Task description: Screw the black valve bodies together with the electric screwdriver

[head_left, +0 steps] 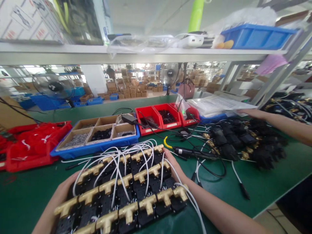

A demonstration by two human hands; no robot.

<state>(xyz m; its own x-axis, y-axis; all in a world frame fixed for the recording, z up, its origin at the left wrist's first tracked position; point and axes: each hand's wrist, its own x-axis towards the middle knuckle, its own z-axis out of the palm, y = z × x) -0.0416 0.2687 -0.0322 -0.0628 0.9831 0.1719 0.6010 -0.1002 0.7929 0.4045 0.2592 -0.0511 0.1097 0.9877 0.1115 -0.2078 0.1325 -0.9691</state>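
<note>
Green bench [21, 198], brass tees [107, 186] in rows, long axis away rightward, left fingers [72, 179] and right fingers [170, 159] curved around opposite ends.

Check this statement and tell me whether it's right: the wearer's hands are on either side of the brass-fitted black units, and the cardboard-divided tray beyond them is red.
The colour is wrong: the head view shows the cardboard-divided tray is blue. The left hand and right hand are on either side of the brass-fitted black units.

Factory workshop, parts bins [146, 131], stacked cartons [133, 91]
</note>
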